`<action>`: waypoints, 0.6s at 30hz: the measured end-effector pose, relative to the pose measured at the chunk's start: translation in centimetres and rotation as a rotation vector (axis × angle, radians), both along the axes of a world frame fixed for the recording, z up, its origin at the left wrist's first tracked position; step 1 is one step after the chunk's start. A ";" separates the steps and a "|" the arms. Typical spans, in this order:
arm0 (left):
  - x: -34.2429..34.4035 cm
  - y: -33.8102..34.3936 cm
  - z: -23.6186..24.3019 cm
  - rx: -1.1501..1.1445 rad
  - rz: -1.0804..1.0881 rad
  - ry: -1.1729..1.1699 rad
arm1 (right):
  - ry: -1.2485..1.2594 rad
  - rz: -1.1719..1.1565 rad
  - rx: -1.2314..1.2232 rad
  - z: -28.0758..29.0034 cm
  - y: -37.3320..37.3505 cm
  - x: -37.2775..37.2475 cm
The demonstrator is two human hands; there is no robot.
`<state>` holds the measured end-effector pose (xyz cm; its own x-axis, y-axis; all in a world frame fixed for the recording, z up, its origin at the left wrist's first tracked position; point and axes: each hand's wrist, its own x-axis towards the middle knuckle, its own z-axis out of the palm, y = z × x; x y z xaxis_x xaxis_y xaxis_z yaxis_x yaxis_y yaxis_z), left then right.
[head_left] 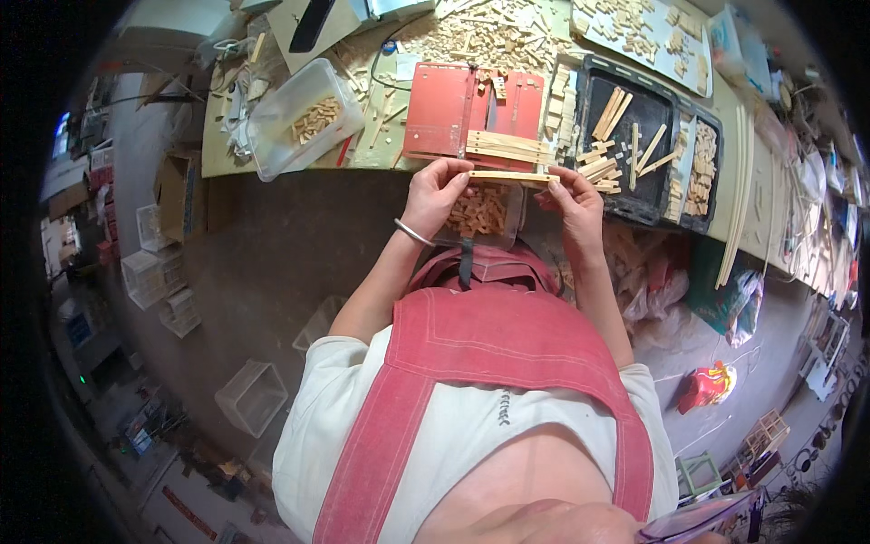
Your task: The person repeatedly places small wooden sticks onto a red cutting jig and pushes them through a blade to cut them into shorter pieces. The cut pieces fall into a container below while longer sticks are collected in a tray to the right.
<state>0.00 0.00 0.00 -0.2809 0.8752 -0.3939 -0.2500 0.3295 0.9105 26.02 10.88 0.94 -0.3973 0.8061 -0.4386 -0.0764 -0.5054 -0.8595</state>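
Note:
My left hand (437, 194) and my right hand (575, 205) are closed on opposite ends of a pale wooden strip (507, 178), held level at the table's front edge. Just beyond it, several similar strips (506, 145) lie on a red saw table (430, 116) with a vertical slot and small wooden bits near its back. Directly under the held strip, a clear bin (513, 227) holds many small wooden pieces (474, 213).
The greenish worktable (227, 154) bears a clear tub (267, 145), a black tray (657, 181) with sticks, a white board (612, 36) with pieces and long strips (736, 208). White crates (249, 396) and bags (704, 387) sit on the floor.

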 end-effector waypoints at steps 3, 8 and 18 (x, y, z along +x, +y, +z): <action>-1.1 -1.0 0.7 -0.049 0.014 -0.071 | -0.028 -0.011 0.093 0.3 0.0 -0.5; -6.9 -4.7 -1.3 -0.067 0.367 -0.250 | -0.551 0.084 0.894 -1.6 0.9 -3.0; -14.0 -5.4 -13.8 -0.199 0.840 -0.650 | -0.860 0.346 1.271 -5.9 3.7 -7.9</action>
<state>-13.97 -5.38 -13.84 -0.4472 0.4043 -0.7979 -0.8810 -0.0451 0.4710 18.09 14.57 -4.93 -0.6315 0.7352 0.2463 0.6017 0.6650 -0.4424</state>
